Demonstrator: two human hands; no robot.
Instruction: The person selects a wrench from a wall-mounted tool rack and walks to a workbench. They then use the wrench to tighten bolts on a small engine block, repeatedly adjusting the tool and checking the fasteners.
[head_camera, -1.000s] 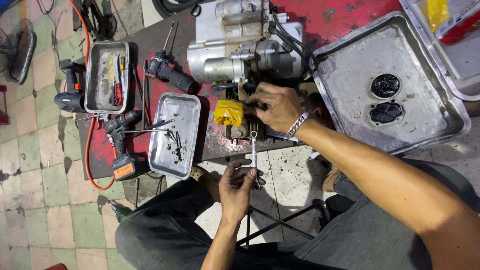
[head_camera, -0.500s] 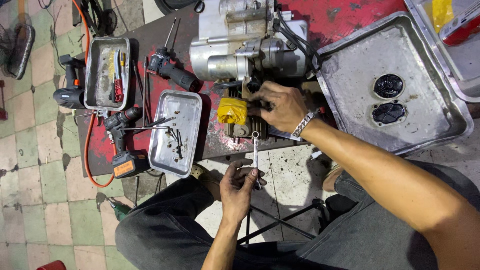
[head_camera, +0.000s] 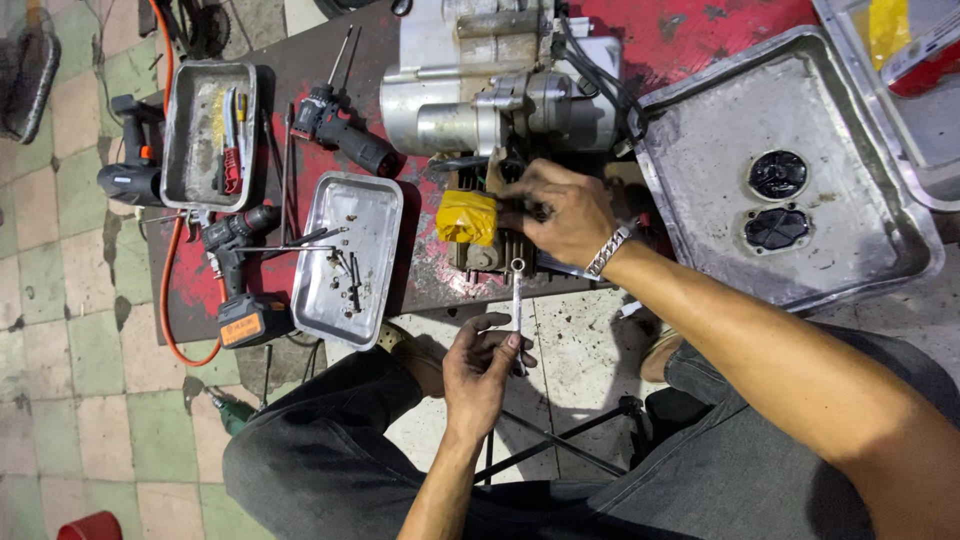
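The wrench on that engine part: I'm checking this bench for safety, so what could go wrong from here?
The left hand holds the wrench only by its far end, so it might slip off the fastener. The right hand grips the engine part right beside it, so a slip could hit the knuckles. The small tray of screws sits at the bench edge and could be knocked off.

The left hand (head_camera: 482, 362) is reaching up from the near edge, forearm pointing far, fingers curling closed with the thumb pressing across them. The right hand (head_camera: 558, 212) is lying farther off, palm down, fingers bending and gripping leftward. Its forearm is stretching in from the near right corner, with a metal bracelet (head_camera: 607, 251) circling the wrist.
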